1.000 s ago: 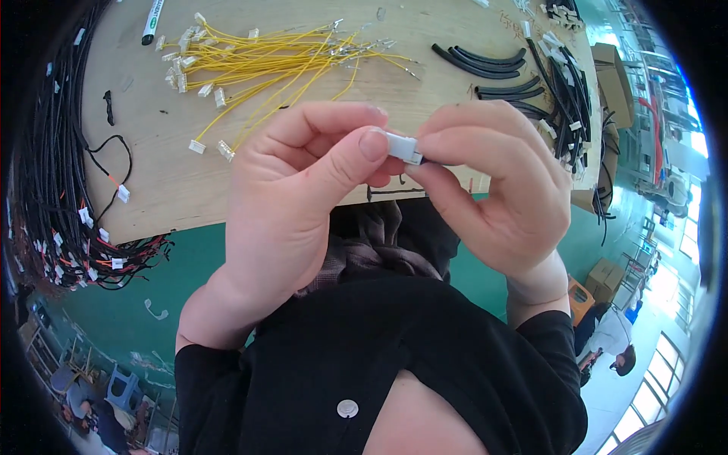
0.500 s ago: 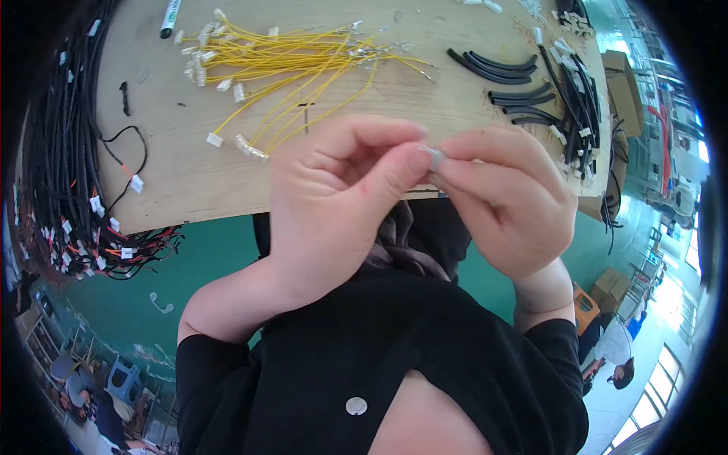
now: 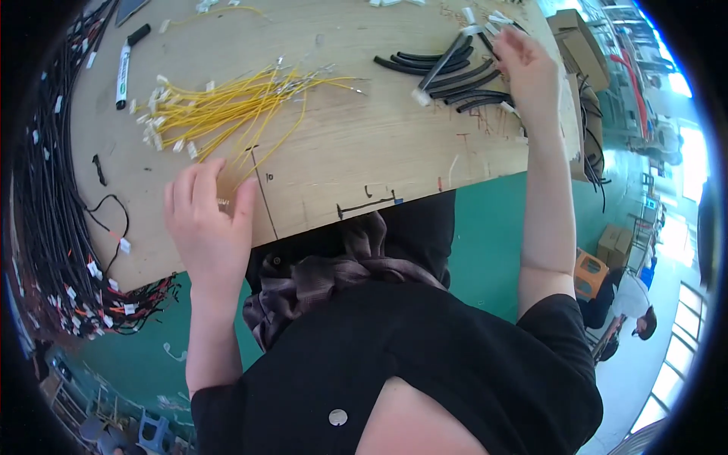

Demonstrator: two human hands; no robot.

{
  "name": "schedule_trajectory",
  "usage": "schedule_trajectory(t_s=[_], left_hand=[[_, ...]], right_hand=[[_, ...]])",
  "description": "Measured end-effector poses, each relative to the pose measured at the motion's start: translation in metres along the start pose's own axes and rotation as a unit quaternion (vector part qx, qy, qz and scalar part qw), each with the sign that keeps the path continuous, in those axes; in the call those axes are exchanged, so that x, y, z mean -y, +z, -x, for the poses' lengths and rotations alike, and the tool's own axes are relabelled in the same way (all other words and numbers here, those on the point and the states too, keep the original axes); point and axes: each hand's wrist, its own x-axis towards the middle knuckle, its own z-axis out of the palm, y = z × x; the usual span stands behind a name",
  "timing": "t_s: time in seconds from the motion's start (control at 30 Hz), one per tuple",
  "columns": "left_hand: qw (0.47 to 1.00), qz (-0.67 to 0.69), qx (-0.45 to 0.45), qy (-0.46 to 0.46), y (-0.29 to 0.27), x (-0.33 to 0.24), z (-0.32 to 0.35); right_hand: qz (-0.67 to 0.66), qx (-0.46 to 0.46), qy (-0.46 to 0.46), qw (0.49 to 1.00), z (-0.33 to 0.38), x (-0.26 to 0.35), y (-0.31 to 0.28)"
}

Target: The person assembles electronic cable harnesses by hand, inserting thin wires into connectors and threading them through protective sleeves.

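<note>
My left hand [image 3: 206, 224] lies flat on the wooden table [image 3: 356, 159], fingers spread, its fingertips at the near ends of a fanned bundle of yellow wires [image 3: 220, 110] with small white connectors. My right hand [image 3: 529, 72] reaches far to the right and rests over a pile of short black cable pieces [image 3: 447, 72]. A black cable with a white connector [image 3: 419, 97] lies slanted across that pile, its far end by my right fingers. Whether those fingers grip it is hidden by the back of the hand.
A thick bank of black cables with white and red ends [image 3: 53, 227] runs down the table's left side. A marker pen [image 3: 121, 72] lies at the far left. Cardboard boxes [image 3: 580, 45] stand beyond the right edge, above a green floor [image 3: 485, 227].
Both hands held a small white connector together in front of my chest. They have since separated: the left dropped to the table by the yellow wires, the right reached out to the black cable pile.
</note>
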Motion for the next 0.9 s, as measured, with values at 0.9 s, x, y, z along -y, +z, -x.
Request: schedule_trajectory(t_s=[0.9], left_hand=[[0.708,0.599,0.105,-0.360,-0.026,0.002,0.016]], right_hand=[[-0.306,0.130,0.065,0.941,0.082,0.042,0.016]])
